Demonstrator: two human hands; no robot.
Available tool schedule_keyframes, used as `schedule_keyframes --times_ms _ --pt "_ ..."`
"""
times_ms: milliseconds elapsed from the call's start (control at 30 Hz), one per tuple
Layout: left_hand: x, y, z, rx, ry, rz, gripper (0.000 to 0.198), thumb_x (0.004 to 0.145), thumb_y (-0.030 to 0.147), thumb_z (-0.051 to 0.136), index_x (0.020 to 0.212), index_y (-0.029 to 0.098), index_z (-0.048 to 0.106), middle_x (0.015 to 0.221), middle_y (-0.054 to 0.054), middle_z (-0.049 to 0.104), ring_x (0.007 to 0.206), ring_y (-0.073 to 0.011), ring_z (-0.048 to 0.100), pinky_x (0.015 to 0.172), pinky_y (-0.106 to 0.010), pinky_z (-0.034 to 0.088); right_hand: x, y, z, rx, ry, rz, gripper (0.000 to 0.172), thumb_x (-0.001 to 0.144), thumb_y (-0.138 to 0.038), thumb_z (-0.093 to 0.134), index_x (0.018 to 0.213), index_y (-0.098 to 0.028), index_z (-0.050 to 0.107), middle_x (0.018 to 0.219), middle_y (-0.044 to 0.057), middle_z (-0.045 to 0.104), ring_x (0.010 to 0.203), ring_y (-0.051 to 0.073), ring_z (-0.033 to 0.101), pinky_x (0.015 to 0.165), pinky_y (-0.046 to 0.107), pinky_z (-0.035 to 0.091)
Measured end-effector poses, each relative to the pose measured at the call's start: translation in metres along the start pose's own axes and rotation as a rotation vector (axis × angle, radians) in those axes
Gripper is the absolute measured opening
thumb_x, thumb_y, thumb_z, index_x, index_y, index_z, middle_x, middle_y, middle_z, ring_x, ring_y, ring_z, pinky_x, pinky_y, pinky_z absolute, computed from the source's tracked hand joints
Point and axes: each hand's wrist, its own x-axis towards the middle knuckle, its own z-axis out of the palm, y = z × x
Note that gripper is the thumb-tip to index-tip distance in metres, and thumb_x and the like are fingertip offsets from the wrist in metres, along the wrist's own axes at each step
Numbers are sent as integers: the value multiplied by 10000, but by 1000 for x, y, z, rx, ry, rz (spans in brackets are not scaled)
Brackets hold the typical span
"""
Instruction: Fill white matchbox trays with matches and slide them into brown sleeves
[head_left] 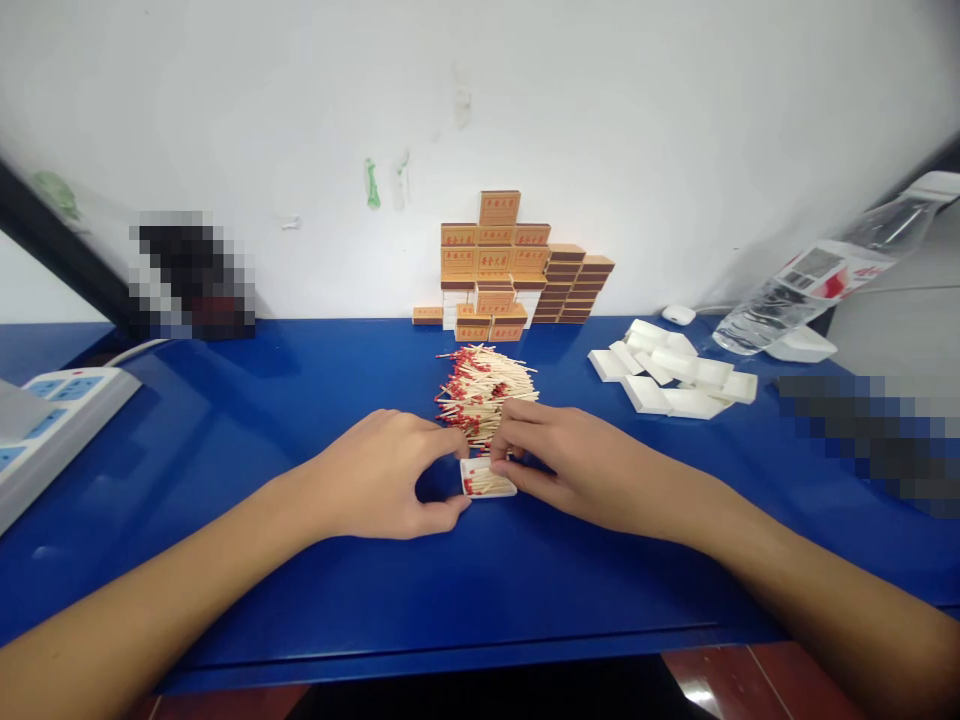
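Note:
A small white matchbox tray [466, 490] lies on the blue table, with red-tipped matches [486, 483] lying lengthwise in it. My left hand [390, 475] grips the tray's left end, thumb at the near side and index finger at the far side. Bent and pinched together, the fingers of my right hand [559, 455] are on the matches at the tray's right part; the fingertips partly hide them. Just behind the tray lies a loose heap of matches [487, 385], most red heads pointing left.
Orange matchboxes [495, 262] are stacked against the wall, with more piled on their right. Several white trays [667, 365] lie in a pile at the right. A clear plastic bottle [825, 270] leans behind them. At the left is a power strip [75, 420].

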Motion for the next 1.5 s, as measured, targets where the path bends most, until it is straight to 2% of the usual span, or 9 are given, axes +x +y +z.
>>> schedule_keyframes --times_ms 167,300,500,667,867,1100,1300,1500 --pt "0 0 -1 -7 -11 -2 213 841 393 661 905 193 695 643 48 545 538 -117 441 541 -287 291 3 1 2 82 36 -31 117 1030 -222 580 998 -193 689 1027 49 658 843 160 623 728 297 454" --pt "-1 1 -2 -21 -26 1 215 814 388 677 915 200 701 641 53 554 535 -113 427 542 -287 286 2 9 -5 52 89 5 103 1021 -253 611 1012 -198 697 1002 40 651 850 165 615 730 292 441" --pt "-1 4 -2 -47 -37 29 186 798 374 671 864 202 700 676 40 599 575 -119 470 557 -284 313 2 16 -8 6 5 44 190 1056 -340 568 1011 -198 686 1000 48 642 854 180 605 743 305 444" --pt "-1 4 -4 -27 -30 20 165 774 349 683 842 200 694 637 45 572 539 -113 435 535 -283 293 2 16 -7 5 7 27 188 1061 -328 546 1014 -198 673 1006 54 643 848 180 595 734 315 440" --pt "-2 5 -2 -4 -27 9 360 771 490 734 985 203 707 638 46 574 541 -127 473 532 -279 300 2 16 -4 11 -37 73 128 1037 -287 575 953 -205 625 988 34 643 809 170 589 707 308 430" --pt "0 2 3 -15 -36 28 258 860 443 676 937 199 707 718 19 653 598 -134 564 573 -274 357 -2 11 -6 -49 -123 141 244 1089 -377 468 967 -198 580 1027 67 638 791 192 596 700 333 438" --pt "-1 3 2 4 -39 29 244 880 429 660 944 199 707 743 18 665 608 -133 563 578 -282 357 -4 12 -3 -97 -114 115 130 1035 -276 554 933 -195 564 975 59 640 746 181 595 676 321 418" --pt "0 1 2 9 -23 23 262 872 427 673 983 194 715 743 16 665 606 -135 578 578 -287 369 -3 18 -9 -111 -81 118 143 1027 -272 547 909 -193 569 936 54 642 696 164 584 634 304 396"
